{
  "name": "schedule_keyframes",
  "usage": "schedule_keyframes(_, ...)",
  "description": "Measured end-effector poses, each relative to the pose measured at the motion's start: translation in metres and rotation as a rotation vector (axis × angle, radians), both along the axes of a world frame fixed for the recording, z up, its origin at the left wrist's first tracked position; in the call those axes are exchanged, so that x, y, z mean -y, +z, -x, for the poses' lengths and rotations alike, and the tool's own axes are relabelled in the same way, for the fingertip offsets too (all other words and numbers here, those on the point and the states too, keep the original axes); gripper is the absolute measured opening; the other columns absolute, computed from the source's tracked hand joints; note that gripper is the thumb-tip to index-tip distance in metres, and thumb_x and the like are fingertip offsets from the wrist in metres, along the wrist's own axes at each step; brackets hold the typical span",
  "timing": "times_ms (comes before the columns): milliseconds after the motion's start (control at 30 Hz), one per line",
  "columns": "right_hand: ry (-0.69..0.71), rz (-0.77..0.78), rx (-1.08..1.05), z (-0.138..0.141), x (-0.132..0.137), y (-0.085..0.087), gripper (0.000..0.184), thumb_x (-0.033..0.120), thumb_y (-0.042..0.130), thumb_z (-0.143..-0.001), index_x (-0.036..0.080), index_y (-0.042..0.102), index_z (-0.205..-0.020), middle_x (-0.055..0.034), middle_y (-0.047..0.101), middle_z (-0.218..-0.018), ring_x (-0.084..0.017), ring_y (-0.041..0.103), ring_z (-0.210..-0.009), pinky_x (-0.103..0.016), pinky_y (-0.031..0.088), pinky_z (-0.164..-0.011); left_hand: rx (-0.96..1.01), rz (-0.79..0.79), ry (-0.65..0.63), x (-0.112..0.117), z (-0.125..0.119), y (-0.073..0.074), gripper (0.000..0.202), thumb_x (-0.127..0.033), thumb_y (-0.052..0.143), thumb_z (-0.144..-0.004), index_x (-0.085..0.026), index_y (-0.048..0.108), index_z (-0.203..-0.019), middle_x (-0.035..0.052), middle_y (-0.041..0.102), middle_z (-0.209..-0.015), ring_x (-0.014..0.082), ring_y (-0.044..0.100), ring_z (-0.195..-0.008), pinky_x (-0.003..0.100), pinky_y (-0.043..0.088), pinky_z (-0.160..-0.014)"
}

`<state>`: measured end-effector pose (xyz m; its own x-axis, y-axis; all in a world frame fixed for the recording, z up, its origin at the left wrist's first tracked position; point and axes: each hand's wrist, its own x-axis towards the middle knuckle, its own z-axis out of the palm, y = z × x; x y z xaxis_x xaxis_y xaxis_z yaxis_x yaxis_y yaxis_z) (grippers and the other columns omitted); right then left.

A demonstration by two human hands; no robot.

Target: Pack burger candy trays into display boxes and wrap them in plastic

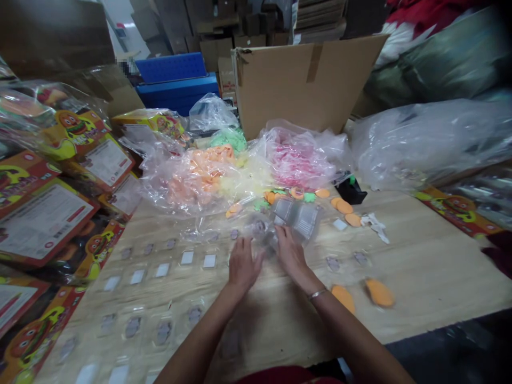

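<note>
My left hand (pixel 243 265) is low over the table with its fingers stretched out and thumb apart, just short of a blurred clear plastic piece (pixel 259 226). To its right, my right hand (pixel 290 252) has its fingers bent at the near edge of a clear plastic bag (pixel 308 218) with grey printed pieces inside. Motion smears the bag, and the fingertips are partly hidden. Rows of small clear plastic pieces with grey inserts (pixel 133 326) and white squares (pixel 162 270) lie left of my hands. Orange foam discs (pixel 379 293) lie near my right forearm.
Plastic bags of orange pieces (pixel 208 165) and pink pieces (pixel 294 160) sit at the back, before a large cardboard box (pixel 296 90). A black tape dispenser (pixel 351 191) stands right of them. Printed burger toy boxes (pixel 44 218) are stacked along the left.
</note>
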<state>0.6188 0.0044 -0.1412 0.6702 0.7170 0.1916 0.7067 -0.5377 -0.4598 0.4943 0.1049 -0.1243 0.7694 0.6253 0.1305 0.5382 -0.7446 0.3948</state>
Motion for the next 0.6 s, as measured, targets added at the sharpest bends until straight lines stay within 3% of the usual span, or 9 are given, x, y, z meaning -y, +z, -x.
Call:
schedule_keyframes(67,-0.007,0.038,0.037,-0.001,0.001,0.001,0.053,-0.001,0.036,-0.085,0.011,0.049,-0.135,-0.0174,0.058,-0.127,-0.027,0.055,-0.114,-0.037,0.050,-0.090,-0.026,0.100,-0.048,0.009,-0.005,-0.002,0.046,-0.039,0.056,-0.089,-0.018,0.047,-0.128,0.0133,0.054,-0.121,0.0270,0.060,-0.104,0.036,0.049,-0.086)
schedule_keyframes(133,-0.029,0.073,0.067,-0.006,0.003,0.002,0.052,-0.002,0.035,-0.085,0.009,0.050,-0.134,-0.0188,0.061,-0.122,-0.029,0.055,-0.112,-0.039,0.049,-0.090,-0.082,0.147,-0.012,0.011,-0.013,-0.006,0.045,-0.035,0.057,-0.088,-0.018,0.046,-0.129,0.0140,0.052,-0.125,0.0260,0.063,-0.099,0.035,0.050,-0.081)
schedule_keyframes(233,-0.104,0.099,0.061,-0.021,0.009,0.002,0.048,-0.001,0.034,-0.087,0.007,0.053,-0.130,-0.0207,0.064,-0.115,-0.030,0.058,-0.107,-0.039,0.048,-0.088,-0.108,0.136,0.070,0.002,-0.029,-0.012,0.038,-0.030,0.052,-0.089,-0.016,0.049,-0.124,0.0162,0.052,-0.124,0.0269,0.064,-0.096,0.037,0.050,-0.080)
schedule_keyframes(333,-0.201,0.086,0.036,-0.040,0.018,0.003,0.046,0.002,0.032,-0.089,0.008,0.055,-0.129,-0.0202,0.066,-0.110,-0.029,0.060,-0.104,-0.039,0.049,-0.086,-0.123,0.137,0.127,-0.009,-0.046,-0.012,0.035,-0.036,0.053,-0.089,-0.013,0.054,-0.116,0.0176,0.053,-0.118,0.0288,0.064,-0.096,0.037,0.050,-0.079)
schedule_keyframes(500,-0.229,-0.088,-0.098,-0.057,0.039,0.009,0.049,0.003,0.036,-0.084,0.012,0.058,-0.127,-0.0175,0.067,-0.115,-0.028,0.063,-0.105,-0.041,0.051,-0.088,-0.079,0.145,0.103,-0.004,-0.056,-0.002,0.044,-0.042,0.055,-0.090,-0.012,0.054,-0.122,0.0214,0.048,-0.128,0.0313,0.062,-0.105,0.040,0.050,-0.084)
schedule_keyframes(600,-0.212,-0.301,-0.221,-0.050,0.049,0.011,0.052,0.006,0.040,-0.080,0.014,0.057,-0.128,-0.0151,0.065,-0.124,-0.027,0.061,-0.114,-0.043,0.047,-0.098,0.215,0.287,0.103,0.013,-0.046,0.001,0.056,-0.042,0.054,-0.090,-0.016,0.040,-0.138,0.0194,0.045,-0.136,0.0281,0.056,-0.115,0.040,0.047,-0.092)
